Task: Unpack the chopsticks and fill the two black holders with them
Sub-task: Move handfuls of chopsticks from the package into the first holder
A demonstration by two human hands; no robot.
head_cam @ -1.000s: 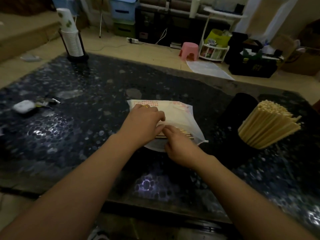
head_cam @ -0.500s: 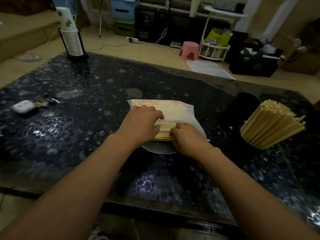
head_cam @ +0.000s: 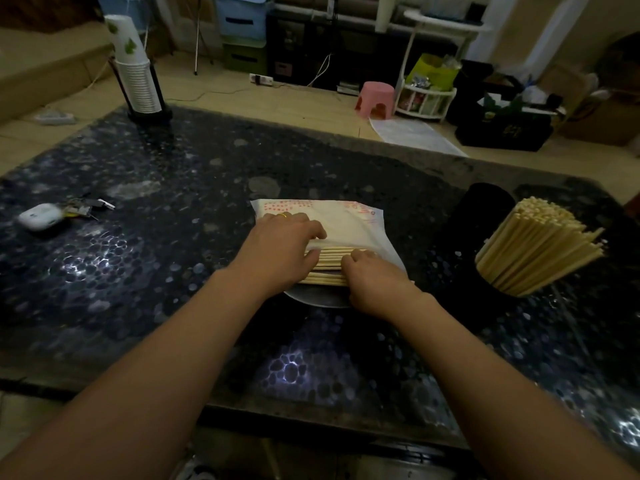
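Two hands: both work at the open near edge of the packet (head_cam: 341, 221), on the tabletop (head_cam: 145, 271) in front of the person.
Left hand (head_cam: 277, 247): lies flat on the packet with its fingers (head_cam: 311, 233) curled at the wrapper's lip, apparently pinning the plastic back so the sticks stay uncovered.
Right hand (head_cam: 372, 277): fingers bent down onto the bared chopsticks (head_cam: 329, 263), knuckles up; whether it has closed around a bunch or only presses on them cannot be told, since the fingertips are hidden.
Chopsticks: a layered stack showing between the two sets of fingers, the rest under the wrapper just beyond the left fingers.
Full holder (head_cam: 498, 289): well to the right of the right fingers, tilted, packed with a sheaf (head_cam: 533, 251) that fans outward.
Second holder (head_cam: 485, 209): just behind the full one, dark; no sticks show in it.
Judgement: one holder seems filled, so this bunch likely belongs in the dark one.
Risk: loose sticks may roll off the stack when lifted.
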